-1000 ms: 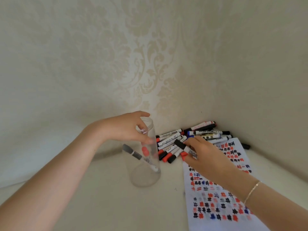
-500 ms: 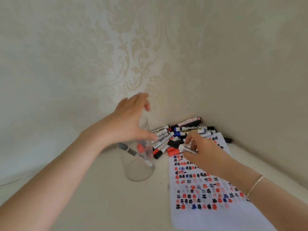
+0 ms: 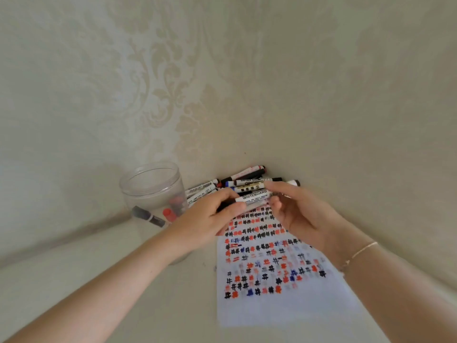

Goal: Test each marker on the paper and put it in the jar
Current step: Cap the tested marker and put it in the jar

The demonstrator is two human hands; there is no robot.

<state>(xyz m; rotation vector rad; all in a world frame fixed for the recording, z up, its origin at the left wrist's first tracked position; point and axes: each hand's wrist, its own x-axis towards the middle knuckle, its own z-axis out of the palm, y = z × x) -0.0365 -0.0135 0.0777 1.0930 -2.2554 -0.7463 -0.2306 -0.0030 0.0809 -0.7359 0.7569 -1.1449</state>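
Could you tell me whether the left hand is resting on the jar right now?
No, the left hand grips one end of a whiteboard marker above the paper, while the jar stands untouched beside it.

The left hand (image 3: 207,219), which a second ago rested on the rim of the jar (image 3: 150,186) and then lifted above it, came away and crossed to the right, so the jar's mouth stood uncovered. It met the right hand (image 3: 299,214) above the top of the paper (image 3: 284,300) and took hold of the black-capped end of the whiteboard marker (image 3: 253,197). The right hand, which had been picking that marker out of the marker pile (image 3: 247,180), raised it clear and held its other end, the barrel lying level between both hands.
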